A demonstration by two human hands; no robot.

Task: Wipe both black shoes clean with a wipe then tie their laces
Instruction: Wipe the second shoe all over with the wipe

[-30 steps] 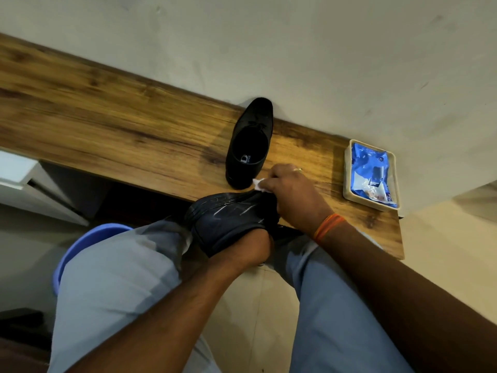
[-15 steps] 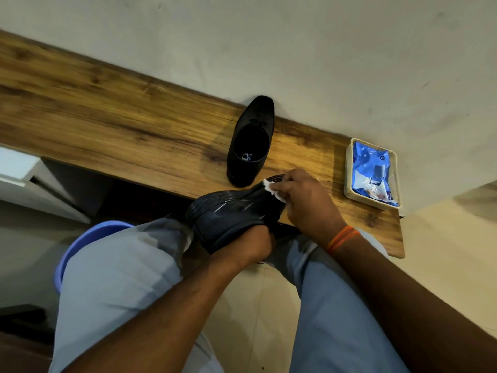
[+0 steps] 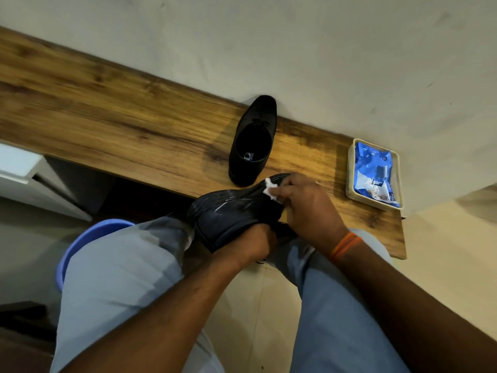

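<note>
The person is sitting at a wooden table [image 3: 113, 125] that is running along a pale wall [image 3: 295, 49]. The left hand [image 3: 250, 243] is reaching under a black shoe [image 3: 231, 214] and supporting it sole-up above the lap, at the near edge of the table. How the left fingers are lying cannot be told, since the shoe is hiding them. The right hand [image 3: 306, 205] is pressing a small white wipe [image 3: 270, 189] against the edge of the sole at the right end of this shoe; its fingers [image 3: 289, 184] are curling together and pinching the wipe. Pale scuff marks are showing on the sole. An orange thread band [image 3: 345, 244] is sitting around the right wrist.

The second black shoe [image 3: 254, 141] is standing upright on the table, just beyond the held shoe, with its toe pointing toward the wall and its opening facing up. Its laces are showing near the tongue; whether they are tied cannot be told.

At the far right end of the table, a cream tray [image 3: 352, 168] is holding a blue packet of wipes [image 3: 373, 170]. A blue bucket [image 3: 88, 238] is standing on the floor at the left, partly behind the person's left knee [image 3: 121, 265] in grey trousers.
</note>
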